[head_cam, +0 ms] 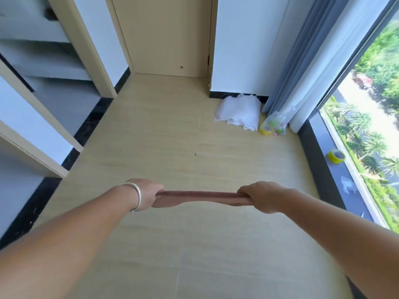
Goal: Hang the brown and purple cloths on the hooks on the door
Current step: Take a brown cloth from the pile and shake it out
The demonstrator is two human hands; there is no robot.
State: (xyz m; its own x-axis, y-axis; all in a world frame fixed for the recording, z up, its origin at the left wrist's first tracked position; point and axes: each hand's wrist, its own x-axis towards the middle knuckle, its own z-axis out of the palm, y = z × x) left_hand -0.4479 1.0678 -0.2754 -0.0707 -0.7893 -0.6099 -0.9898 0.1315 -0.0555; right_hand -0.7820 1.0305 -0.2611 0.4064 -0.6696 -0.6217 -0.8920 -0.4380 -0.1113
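A brown cloth is stretched flat and level between my two hands, above the floor in the lower middle of the view. My left hand, with a silver bangle on the wrist, grips its left end. My right hand grips its right end. The beige door stands shut straight ahead at the far end of the floor. Only its lower part shows, and no hooks are in view. No purple cloth is in view.
White shelving with beige edges lines the left side. A crumpled white cloth and a clear bag of coloured items lie by the right wall, near grey curtains. A yellow tape roll sits on the dark window sill.
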